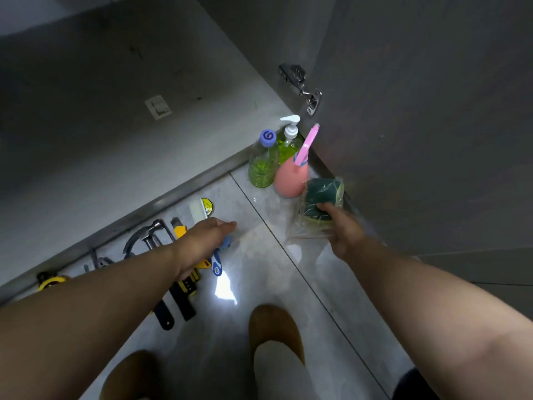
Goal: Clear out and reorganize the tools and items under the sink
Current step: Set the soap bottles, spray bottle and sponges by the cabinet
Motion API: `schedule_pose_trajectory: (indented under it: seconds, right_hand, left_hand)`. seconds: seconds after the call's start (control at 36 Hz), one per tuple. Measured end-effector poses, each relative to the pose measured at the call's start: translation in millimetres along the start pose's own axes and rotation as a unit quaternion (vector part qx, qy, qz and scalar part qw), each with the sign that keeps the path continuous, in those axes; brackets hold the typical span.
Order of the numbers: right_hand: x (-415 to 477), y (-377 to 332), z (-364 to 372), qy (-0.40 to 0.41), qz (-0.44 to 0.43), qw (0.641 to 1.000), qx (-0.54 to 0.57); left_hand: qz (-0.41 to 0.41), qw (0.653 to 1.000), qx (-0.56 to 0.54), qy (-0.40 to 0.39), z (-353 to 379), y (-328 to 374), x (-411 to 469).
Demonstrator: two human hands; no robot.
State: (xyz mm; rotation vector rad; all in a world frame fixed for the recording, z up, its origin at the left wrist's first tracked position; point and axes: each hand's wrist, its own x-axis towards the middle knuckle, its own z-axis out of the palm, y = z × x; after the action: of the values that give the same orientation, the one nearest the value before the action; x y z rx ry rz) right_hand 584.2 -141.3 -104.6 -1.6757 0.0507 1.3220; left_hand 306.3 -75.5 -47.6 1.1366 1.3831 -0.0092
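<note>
A bagged sponge (pixel 323 194) is gripped by the outstretched right hand (pixel 343 229) beside the bottles (pixel 264 166). The left hand (pixel 202 241) is held flat, fingers straight, over tools (pixel 150 238) partly hidden beneath it.

Domestic kitchen, viewed at floor level before an open base cabinet: a grey cabinet door (pixel 418 111) hangs on a concealed hinge (pixel 302 85) above a pale tiled floor (pixel 288 284). A pump bottle (pixel 290 137), a capped bottle of green liquid (pixel 264 163), a pink spray bottle (pixel 291 177) and a pack of scouring sponges (pixel 321 197) are gathered by the door. Household hand tools, a hammer (pixel 147 238) among them, line the cabinet's edge, and brown house slippers (pixel 274 327) are worn.
</note>
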Motion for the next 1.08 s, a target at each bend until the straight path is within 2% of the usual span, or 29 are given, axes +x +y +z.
schedule_pose_trajectory:
  seconds: [0.17,0.28,0.53,0.72,0.86,1.08]
  right_hand:
    - [3.8,3.6,-4.0,-0.005,0.066,0.997,-0.048]
    - [5.8,8.3,-7.4,-0.014,0.09,0.996,-0.026]
    - [14.7,13.3,-5.0,-0.024,0.061,0.998,0.015]
    - [13.9,12.3,2.1,-0.018,0.088,0.994,0.061]
    - [21.4,11.3,12.3,0.001,0.007,0.998,0.062]
    - [14.1,12.8,21.0,0.083,-0.056,0.991,0.094]
  left_hand:
    - [-0.024,1.0,-0.01,-0.008,5.5,-1.7,5.3]
    - [-0.025,0.999,-0.023,0.0,10.9,-1.4,6.0]
    - [-0.024,0.999,-0.028,0.0,10.9,-2.8,4.4]
    - [-0.03,0.999,-0.028,0.004,8.9,-5.7,4.5]
    - [-0.035,0.999,-0.028,0.012,9.0,-5.6,4.9]
    - [-0.018,0.999,-0.031,0.011,-3.2,-8.8,3.6]
